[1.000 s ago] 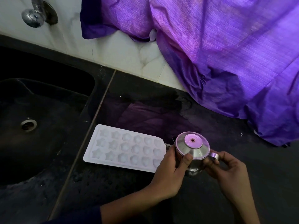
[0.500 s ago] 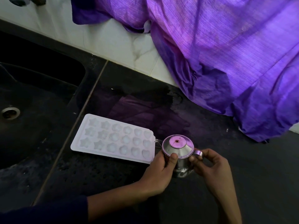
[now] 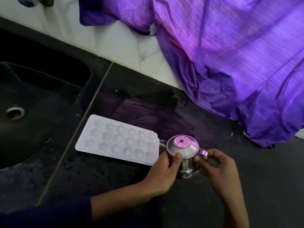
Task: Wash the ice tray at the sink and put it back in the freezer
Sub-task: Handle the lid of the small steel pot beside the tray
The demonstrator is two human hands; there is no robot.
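Note:
A white ice tray [image 3: 117, 139] with star and heart moulds lies flat on the black counter, just right of the dark sink [image 3: 37, 116]. To its right stands a small steel pot [image 3: 183, 153] with a conical lid. My left hand [image 3: 162, 171] grips the pot's body, thumb on the lid's edge. My right hand [image 3: 217, 168] pinches the pot's handle. Neither hand touches the tray.
A purple cloth [image 3: 230, 55] hangs over the white tiled wall and spills onto the counter [image 3: 263, 178] at the back right. The sink drain [image 3: 14, 112] shows at the left. A tap [image 3: 29, 0] peeks in at the top left.
The view has shifted slightly, so tray and sink sit a little further right in frame. Both hands keep their hold on the steel pot in the same place.

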